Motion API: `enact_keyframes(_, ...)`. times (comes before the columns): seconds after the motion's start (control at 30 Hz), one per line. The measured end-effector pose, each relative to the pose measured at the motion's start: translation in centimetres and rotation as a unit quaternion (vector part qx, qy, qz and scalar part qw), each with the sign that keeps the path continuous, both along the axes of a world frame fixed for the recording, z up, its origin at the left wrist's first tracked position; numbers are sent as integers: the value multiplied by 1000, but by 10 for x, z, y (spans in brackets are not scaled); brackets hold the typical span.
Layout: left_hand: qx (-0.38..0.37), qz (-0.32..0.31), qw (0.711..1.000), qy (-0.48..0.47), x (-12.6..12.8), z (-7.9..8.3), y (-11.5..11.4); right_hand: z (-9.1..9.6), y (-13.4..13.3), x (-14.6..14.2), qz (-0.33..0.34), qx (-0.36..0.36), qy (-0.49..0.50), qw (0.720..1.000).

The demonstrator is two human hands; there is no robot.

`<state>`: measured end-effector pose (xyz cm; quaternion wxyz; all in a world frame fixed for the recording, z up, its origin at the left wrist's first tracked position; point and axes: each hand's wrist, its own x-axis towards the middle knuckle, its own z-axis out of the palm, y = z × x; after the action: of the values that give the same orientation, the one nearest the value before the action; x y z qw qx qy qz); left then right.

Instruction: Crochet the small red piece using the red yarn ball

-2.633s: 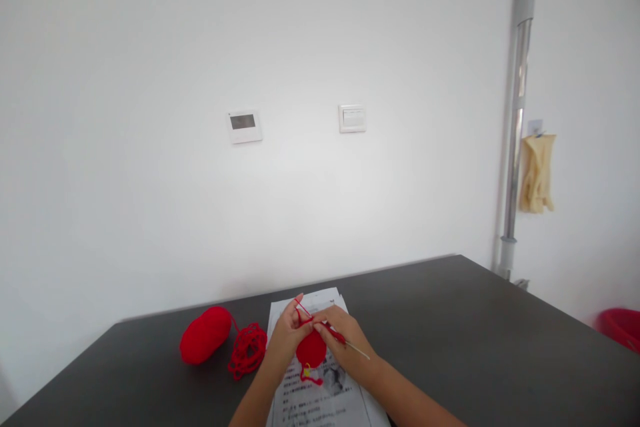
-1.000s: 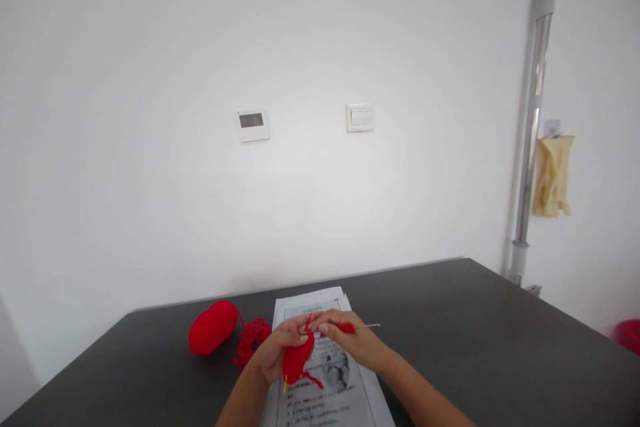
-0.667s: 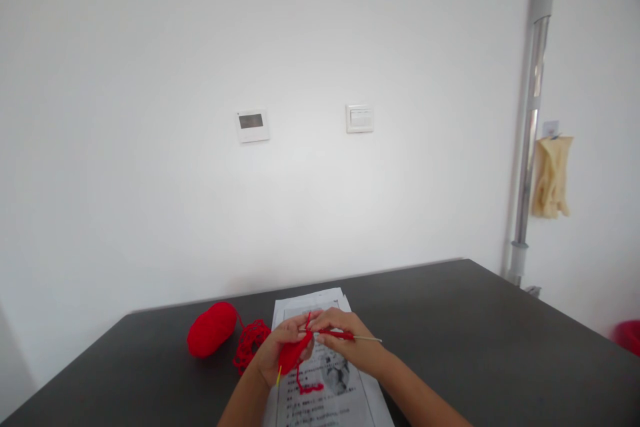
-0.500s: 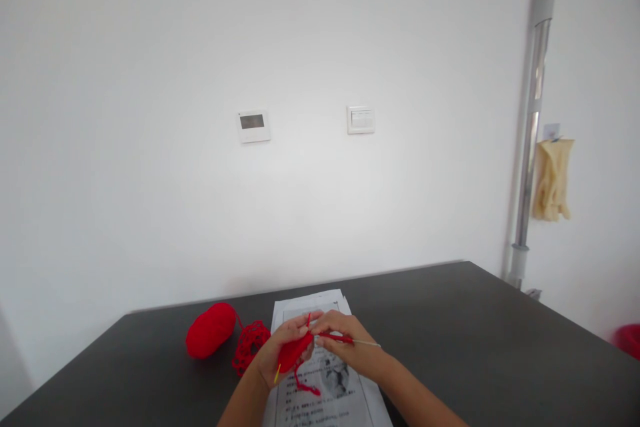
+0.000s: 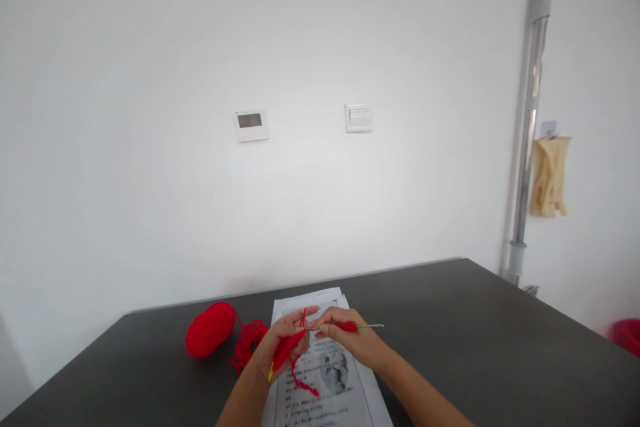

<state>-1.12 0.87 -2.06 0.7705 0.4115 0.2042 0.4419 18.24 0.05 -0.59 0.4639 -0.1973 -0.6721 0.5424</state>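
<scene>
My left hand [image 5: 273, 341] is closed around a small piece of red crochet work [image 5: 287, 349], its index finger raised with red yarn running over it. A thin yellow piece [image 5: 271, 371] sticks out at the work's lower end. My right hand [image 5: 353, 333] pinches a crochet hook [image 5: 371, 326] with a red grip; a metal end points right, and the other end reaches the work between my hands. A red yarn tail [image 5: 304, 385] hangs below my left hand. The exact stitch is too small to make out.
Printed sheets [image 5: 334, 407] lie under my hands on the dark table [image 5: 450, 333]. Left of them are a red yarn ball [image 5: 211, 329] and a loose yarn tangle [image 5: 246, 345]. Behind stands a white wall with a switch [image 5: 359, 119]; gloves [image 5: 550, 177] hang beside a pipe [image 5: 527, 147].
The hook has turned nearly level and moved slightly up and right in my right hand. A small gap has opened between my hands. The left index finger reaches out further.
</scene>
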Motion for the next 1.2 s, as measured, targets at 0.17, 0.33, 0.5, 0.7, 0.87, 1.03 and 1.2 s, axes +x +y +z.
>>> enact_keyframes(0.17, 12, -50, 999, -12, 1, -1, 0, 6, 1, 5, 51, -42, 20, 998)
enact_keyframes(0.33, 27, -92, 995, -19, 2, -3, 1, 8, 1, 8, 83, -62, 26, 994)
enact_keyframes(0.5, 44, -132, 990, -26, 4, -6, 0, 10, 2, 12, 110, -81, 20, 990)
enact_keyframes(0.7, 63, -152, 986, -33, 4, -8, -1, 9, 2, 15, 128, -102, 33, 986)
enact_keyframes(0.87, 76, -152, 985, -36, 5, -7, -3, 6, 4, 13, 136, -117, 64, 982)
enact_keyframes(1.03, 77, -136, 987, -22, 5, -4, -4, 2, 6, 9, 134, -130, 101, 977)
enact_keyframes(1.2, 64, -105, 992, 17, 0, -2, -5, 1, 5, 9, 146, -149, 114, 971)
